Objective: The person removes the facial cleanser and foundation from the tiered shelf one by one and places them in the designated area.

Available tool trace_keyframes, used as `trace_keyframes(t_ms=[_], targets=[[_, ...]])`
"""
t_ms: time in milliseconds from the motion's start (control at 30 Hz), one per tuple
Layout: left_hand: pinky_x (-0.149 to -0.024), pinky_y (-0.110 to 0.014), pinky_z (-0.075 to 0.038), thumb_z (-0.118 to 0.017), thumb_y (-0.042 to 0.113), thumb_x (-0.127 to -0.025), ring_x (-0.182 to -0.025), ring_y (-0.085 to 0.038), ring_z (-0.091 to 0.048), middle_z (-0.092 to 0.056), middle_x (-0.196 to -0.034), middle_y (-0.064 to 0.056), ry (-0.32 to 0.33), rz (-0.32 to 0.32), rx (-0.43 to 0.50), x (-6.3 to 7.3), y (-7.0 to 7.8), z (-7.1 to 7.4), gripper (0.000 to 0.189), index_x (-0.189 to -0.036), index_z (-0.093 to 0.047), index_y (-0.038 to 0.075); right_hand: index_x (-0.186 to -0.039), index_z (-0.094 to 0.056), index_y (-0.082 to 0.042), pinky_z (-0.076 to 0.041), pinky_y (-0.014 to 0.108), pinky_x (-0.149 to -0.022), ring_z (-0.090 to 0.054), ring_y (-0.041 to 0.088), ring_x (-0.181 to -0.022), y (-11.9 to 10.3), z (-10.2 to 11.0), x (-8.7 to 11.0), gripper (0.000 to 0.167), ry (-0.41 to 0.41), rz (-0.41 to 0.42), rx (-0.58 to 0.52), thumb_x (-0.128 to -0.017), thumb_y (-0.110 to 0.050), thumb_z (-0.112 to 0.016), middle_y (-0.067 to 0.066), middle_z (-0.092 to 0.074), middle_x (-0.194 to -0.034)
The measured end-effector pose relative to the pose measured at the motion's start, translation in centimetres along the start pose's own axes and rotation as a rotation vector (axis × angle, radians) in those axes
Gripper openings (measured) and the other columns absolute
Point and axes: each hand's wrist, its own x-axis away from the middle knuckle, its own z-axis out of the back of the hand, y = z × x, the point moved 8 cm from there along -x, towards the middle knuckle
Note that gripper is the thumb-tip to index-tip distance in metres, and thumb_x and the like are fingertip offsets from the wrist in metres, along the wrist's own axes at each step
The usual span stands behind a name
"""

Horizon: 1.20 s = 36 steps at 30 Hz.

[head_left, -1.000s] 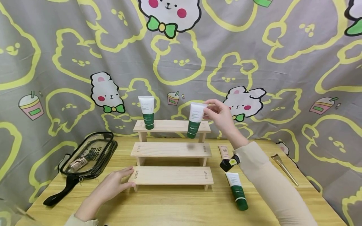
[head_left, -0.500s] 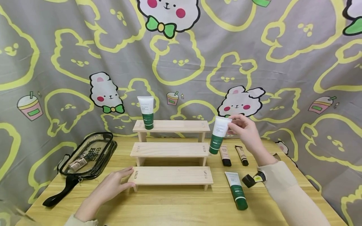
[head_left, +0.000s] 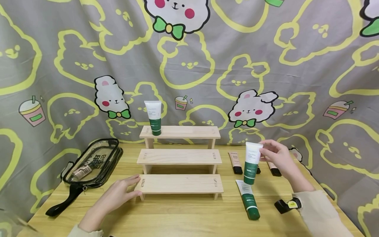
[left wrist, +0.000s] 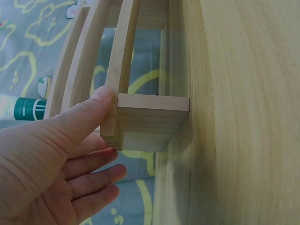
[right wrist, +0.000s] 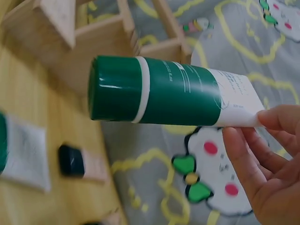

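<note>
My right hand point(head_left: 278, 158) pinches a green-and-white squeeze tube point(head_left: 251, 166) by its flat white end, green cap down, above the table at the right. In the right wrist view, thumb and fingers hold that tube's white edge. Below it a similar squeeze tube point(head_left: 249, 203) lies on the table. Another squeeze tube point(head_left: 155, 118) stands on its cap at the left of the top step of a three-step wooden display stand point(head_left: 180, 184). My left hand point(head_left: 116, 192) holds the left end of the bottom step, thumb in front; its other fingers extend loosely point(left wrist: 89, 183).
Small beige cosmetic tubes point(head_left: 235, 161) lie to the stand's right, one partly behind the held tube. At the left lies a clear, black-edged pouch point(head_left: 91, 164) with a tube inside and a strap point(head_left: 63, 202). A patterned curtain point(head_left: 189, 75) hangs behind the table.
My right hand has carried the squeeze tube from in front of the top step to the right and down, over the lying tube. My left hand has stayed at the stand.
</note>
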Motion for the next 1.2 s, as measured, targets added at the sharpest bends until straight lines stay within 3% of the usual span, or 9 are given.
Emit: trace_keyframes(t_ms=[133,433,733,833,1033,1200], targets=[[-0.093,-0.05,-0.04,-0.071,0.029,-0.079,-0.113,-0.038,-0.05,-0.049,-0.129,-0.019,-0.006,0.008,0.004,0.0,0.0,0.0,0.055,-0.12,-0.057,-0.006,-0.109,-0.055,-0.001,-0.056,0.03,-0.064,-0.063,0.015,-0.073,2.4,1.2,1.3,0.018,-0.044,-0.057,-0.007,-0.092,-0.009,-0.056,0.001,-0.062,-0.088],[-0.093,-0.05,-0.041,-0.071,0.03,-0.079,-0.113,-0.038,-0.05,-0.05,-0.129,-0.019,-0.006,0.004,-0.006,-0.1,-0.1,-0.1,0.056,-0.12,-0.057,-0.006,-0.117,-0.042,0.016,-0.056,0.039,-0.067,-0.062,0.022,-0.074,8.2,2.6,4.1,0.036,-0.167,-0.279,0.03,-0.092,-0.008,-0.054,0.013,-0.06,-0.088],[-0.093,-0.05,-0.041,-0.071,0.03,-0.079,-0.113,-0.038,-0.05,-0.05,-0.129,-0.018,0.0,-0.005,-0.019,0.0,0.0,-0.1,0.056,-0.12,-0.057,-0.006,-0.103,-0.057,-0.012,-0.056,0.03,-0.062,-0.061,0.018,-0.071,12.2,2.3,5.6,0.013,-0.374,-0.394,-0.133,-0.092,-0.008,-0.053,0.01,-0.062,-0.083],[-0.093,-0.05,-0.041,-0.071,0.03,-0.079,-0.112,-0.038,-0.05,-0.051,-0.128,-0.018,0.003,-0.007,-0.017,0.0,0.0,0.0,0.056,-0.119,-0.058,-0.005,-0.105,-0.055,-0.007,-0.055,0.026,-0.059,-0.06,0.015,-0.07,13.0,2.2,5.7,0.013,-0.416,-0.415,-0.146,-0.092,-0.007,-0.052,0.01,-0.062,-0.083],[-0.093,-0.05,-0.041,-0.07,0.034,-0.08,-0.112,-0.037,-0.051,-0.051,-0.128,-0.019,0.004,-0.006,-0.017,0.1,0.1,0.1,0.057,-0.119,-0.058,-0.005,-0.11,-0.047,0.012,-0.054,0.025,-0.057,-0.059,0.015,-0.067,13.7,1.8,5.6,0.027,-0.433,-0.46,-0.059,-0.092,-0.007,-0.051,0.01,-0.06,-0.083],[-0.092,-0.05,-0.041,-0.07,0.033,-0.08,-0.112,-0.038,-0.051,-0.051,-0.128,-0.019,0.005,-0.004,-0.018,0.1,0.1,0.1,0.056,-0.119,-0.058,-0.005,-0.111,-0.045,0.015,-0.054,0.026,-0.057,-0.059,0.015,-0.067,14.0,1.8,5.5,0.029,-0.436,-0.477,-0.033,-0.092,-0.007,-0.051,0.009,-0.06,-0.082]])
